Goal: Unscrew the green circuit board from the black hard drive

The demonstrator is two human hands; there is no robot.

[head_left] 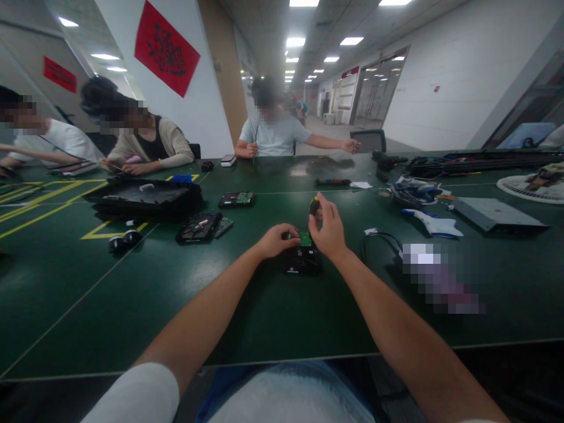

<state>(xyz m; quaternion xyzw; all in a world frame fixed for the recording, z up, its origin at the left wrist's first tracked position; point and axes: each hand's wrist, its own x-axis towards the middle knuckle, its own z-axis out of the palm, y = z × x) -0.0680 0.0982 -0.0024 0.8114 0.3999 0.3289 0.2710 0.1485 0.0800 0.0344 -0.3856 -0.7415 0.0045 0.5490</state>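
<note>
A black hard drive (301, 261) with a green circuit board (305, 239) lies on the table in front of me. My left hand (281, 239) rests at its left side, fingers curled in at the board's edge; whether they pinch anything small is hidden. Over the drive's right side, my right hand (328, 229) grips a screwdriver (314, 204) by its yellow-and-black handle. The handle stands roughly upright, and its shaft and tip are hidden behind the hand.
More hard drives (199, 227) (237, 199) lie to the left, near a black plastic tray (143, 197). Bundled cables (414, 191), a white-and-blue packet (434, 224) and a grey metal box (500, 214) are on the right. Across the green table (247, 311) sits a person (273, 132); others sit at left.
</note>
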